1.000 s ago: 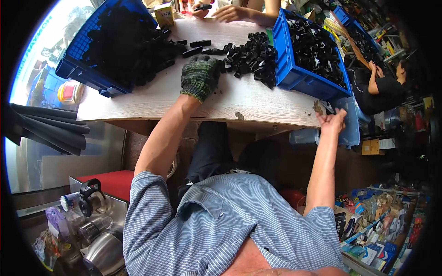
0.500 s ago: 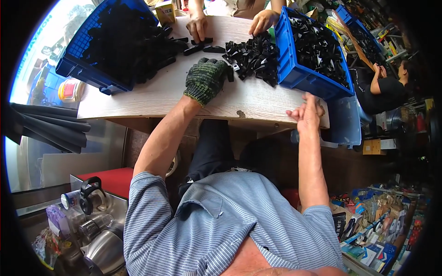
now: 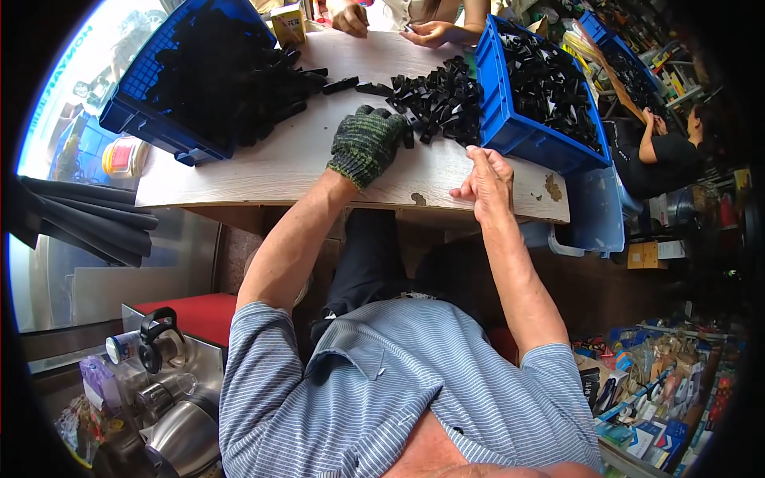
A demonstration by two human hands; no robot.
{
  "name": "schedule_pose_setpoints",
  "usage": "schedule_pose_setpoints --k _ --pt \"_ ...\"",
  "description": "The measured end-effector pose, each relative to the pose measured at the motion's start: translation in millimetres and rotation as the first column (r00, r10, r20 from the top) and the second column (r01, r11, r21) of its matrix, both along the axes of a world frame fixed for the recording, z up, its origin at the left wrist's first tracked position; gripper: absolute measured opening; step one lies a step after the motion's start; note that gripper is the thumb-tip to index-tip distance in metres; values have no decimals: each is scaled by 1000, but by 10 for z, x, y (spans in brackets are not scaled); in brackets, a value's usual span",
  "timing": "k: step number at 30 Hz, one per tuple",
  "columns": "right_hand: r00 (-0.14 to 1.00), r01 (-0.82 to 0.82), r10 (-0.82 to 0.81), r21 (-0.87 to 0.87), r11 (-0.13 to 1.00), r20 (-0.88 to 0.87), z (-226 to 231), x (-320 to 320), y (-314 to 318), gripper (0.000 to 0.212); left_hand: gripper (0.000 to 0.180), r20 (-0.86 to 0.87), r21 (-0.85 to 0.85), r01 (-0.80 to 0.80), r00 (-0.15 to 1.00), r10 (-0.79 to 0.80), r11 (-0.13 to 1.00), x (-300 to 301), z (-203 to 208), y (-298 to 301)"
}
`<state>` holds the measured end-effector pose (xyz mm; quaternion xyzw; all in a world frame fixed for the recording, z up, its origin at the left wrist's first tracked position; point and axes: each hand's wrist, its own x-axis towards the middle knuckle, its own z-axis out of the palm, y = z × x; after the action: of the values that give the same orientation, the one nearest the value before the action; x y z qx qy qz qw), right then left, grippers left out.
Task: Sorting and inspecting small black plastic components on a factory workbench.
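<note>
My left hand (image 3: 366, 145), in a dark green knitted glove, is closed on the white tabletop around a short black plastic piece (image 3: 409, 136) that sticks out on its right side. My bare right hand (image 3: 488, 182) is over the table's near right part. Its fingers are bent together, with the fingertips by the near edge of a heap of small black plastic parts (image 3: 438, 99); whether something small is between them cannot be made out. Longer black pieces (image 3: 341, 85) lie beyond my gloved hand.
A blue crate (image 3: 127, 131) tipped toward the table spills black pieces at left. Another blue crate (image 3: 526, 143) of small black parts stands at right. Across the table are a co-worker's hands (image 3: 430, 33), and a yellow box (image 3: 288, 24) sits at the far edge.
My right hand has moved left toward the heap. My gloved hand has shifted slightly right with the black piece. The co-worker's hands have drawn back from the pieces toward the far edge.
</note>
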<state>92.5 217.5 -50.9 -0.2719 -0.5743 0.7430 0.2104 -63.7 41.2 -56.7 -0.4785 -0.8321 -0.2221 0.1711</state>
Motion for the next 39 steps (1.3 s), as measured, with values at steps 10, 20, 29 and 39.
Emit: schedule_pose_setpoints --k 10,20,29,39 --pt "996 -61 57 65 996 72 -5 -165 -143 28 12 -19 6 -59 998 59 998 113 8 2" --pt "968 -250 251 97 963 -3 65 -198 -286 38 24 847 527 -281 93 -524 802 432 73 105" --pt "966 -236 249 167 957 -67 64 -172 -314 35 25 428 515 -30 875 -226 856 592 -212 256" --pt "977 -184 194 101 978 -94 -49 -178 -301 35 42 382 212 -390 877 291 896 -128 290 271"
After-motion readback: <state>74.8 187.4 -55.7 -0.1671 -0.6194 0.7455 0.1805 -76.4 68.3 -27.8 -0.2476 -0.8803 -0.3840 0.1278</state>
